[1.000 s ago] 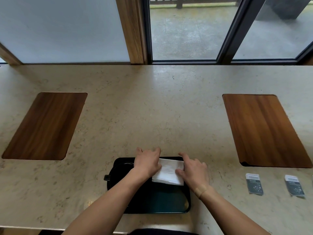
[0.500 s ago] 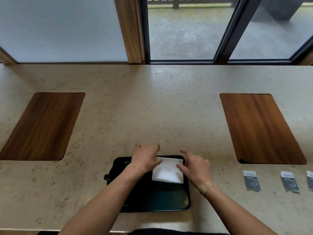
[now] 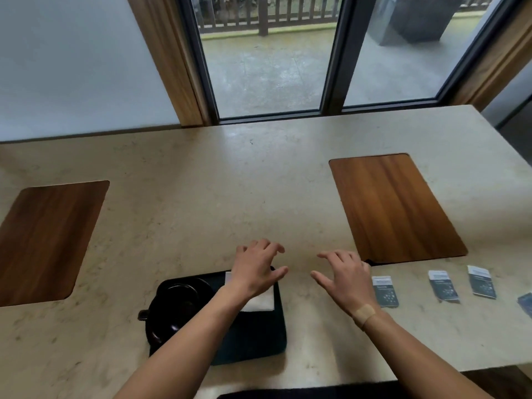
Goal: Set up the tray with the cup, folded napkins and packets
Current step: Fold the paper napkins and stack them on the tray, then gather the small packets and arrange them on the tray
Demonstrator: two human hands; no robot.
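Observation:
A black tray [image 3: 253,338] lies near the front edge of the stone counter. A black cup [image 3: 175,306] with a small handle stands in its left half. A folded white napkin [image 3: 260,300] lies in its far right corner, partly under my left wrist. My left hand [image 3: 257,267] hovers over the tray's far edge, fingers spread and holding nothing. My right hand [image 3: 344,276] hovers over the counter to the right of the tray, fingers spread and empty. Several dark packets lie in a row on the right: the nearest packet [image 3: 384,292] is beside my right hand, then a second packet [image 3: 442,285] and a third packet [image 3: 482,282].
Two wooden inlays sit in the counter, a left inlay [image 3: 49,240] and a right inlay [image 3: 394,208]. Another dark packet [image 3: 525,303] shows at the right frame edge. A window and wooden frame stand behind the counter. The counter's right end [image 3: 512,156] is close.
Both hands have lifted off the napkin and moved right, the right hand now off the tray near the packets. The napkin stays on the tray. The view has swung right.

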